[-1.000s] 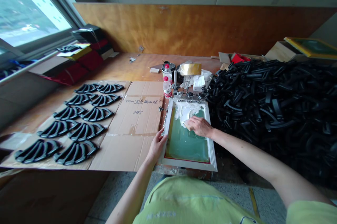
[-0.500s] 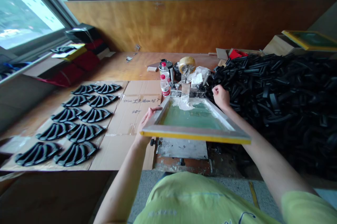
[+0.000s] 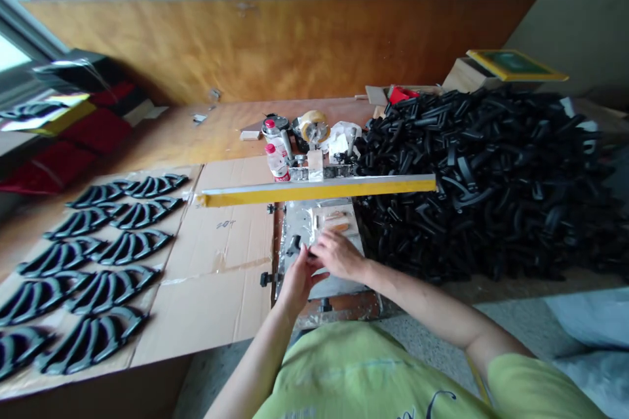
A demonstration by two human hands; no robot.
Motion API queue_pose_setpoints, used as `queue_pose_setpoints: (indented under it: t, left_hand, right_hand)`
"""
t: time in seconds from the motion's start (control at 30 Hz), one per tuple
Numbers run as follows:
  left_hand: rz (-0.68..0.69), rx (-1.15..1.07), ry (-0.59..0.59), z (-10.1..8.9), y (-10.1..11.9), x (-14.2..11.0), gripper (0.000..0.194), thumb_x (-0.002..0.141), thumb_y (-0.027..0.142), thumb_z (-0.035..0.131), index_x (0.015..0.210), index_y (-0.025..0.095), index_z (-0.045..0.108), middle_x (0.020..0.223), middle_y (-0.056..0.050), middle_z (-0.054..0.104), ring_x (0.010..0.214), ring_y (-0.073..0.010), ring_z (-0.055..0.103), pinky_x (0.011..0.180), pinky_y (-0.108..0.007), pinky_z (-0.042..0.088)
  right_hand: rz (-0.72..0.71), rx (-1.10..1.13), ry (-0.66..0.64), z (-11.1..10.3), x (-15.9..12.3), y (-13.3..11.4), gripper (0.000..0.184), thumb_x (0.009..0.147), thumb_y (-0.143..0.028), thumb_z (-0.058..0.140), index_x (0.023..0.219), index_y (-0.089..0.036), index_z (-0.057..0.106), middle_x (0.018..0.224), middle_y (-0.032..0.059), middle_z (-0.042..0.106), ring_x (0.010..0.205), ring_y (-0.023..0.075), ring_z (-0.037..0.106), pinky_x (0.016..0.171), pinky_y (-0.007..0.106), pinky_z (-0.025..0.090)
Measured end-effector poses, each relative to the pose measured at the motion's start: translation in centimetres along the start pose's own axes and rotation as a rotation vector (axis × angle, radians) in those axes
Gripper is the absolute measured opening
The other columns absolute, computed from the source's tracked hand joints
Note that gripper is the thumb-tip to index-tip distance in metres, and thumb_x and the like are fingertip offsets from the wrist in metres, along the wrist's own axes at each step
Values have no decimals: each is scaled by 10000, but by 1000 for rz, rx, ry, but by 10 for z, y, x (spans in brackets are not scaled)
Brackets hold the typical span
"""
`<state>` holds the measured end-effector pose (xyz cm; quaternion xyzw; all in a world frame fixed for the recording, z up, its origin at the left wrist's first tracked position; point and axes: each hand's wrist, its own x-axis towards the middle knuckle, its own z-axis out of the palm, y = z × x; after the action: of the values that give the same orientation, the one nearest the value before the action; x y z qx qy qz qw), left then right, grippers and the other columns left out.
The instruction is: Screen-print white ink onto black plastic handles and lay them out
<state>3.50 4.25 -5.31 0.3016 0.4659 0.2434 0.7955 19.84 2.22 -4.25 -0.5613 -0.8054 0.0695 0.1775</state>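
My left hand and my right hand meet over the metal base plate of a screen-printing stand, fingers closed around a black plastic part. One end of the part pokes out past the left fingertips; the rest is hidden by the fingers. On the plate beyond my right hand lies a small fixture with tan strips. The printing screen is tilted up above the plate, showing its yellow front edge nearly edge-on. Behind that edge a pale squeegee stands upright.
A large heap of black plastic parts lies at right. Rows of black fan-like parts rest on cardboard at left. Bottles with red caps, a tape roll and jars stand behind the stand. Black knobs jut from its side.
The screen has swung up from lying flat. My right hand let go of the squeegee, reached to the heap and came back to the plate. My left hand left the screen; both now hold a black part.
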Motion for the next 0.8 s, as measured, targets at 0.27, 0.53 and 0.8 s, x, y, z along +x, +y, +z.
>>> queue_pose_setpoints:
  t: [0.27,0.53,0.8]
  left_hand:
    - [-112,790,512,-174,7,40,517,825,638,324,671,179,504,442,-50,554,365,-157,486,412,-250,387]
    - [-217,1153,440,-207,25,39,559,704,735,449,591,192,520,394,-69,505,381,-225,523,404,-285,375]
    - [534,598,295,-81,116,23,574,794,683,476,1015,170,607,665,-24,624,537,-121,561,516,-225,463]
  right_hand:
    - [704,-247,58,-42,-28,136,223,910,-279,528,1013,-151,680,960,165,680,968,262,590,838,369,459]
    - [822,-163,83,-40,-21,152,299,881,-208,541,1145,-125,654,1053,174,665,1017,271,589,891,383,429]
    - [137,1,-9,28,8,84,286,910,-169,512,1143,-205,674,987,73,639,975,202,508,871,324,406]
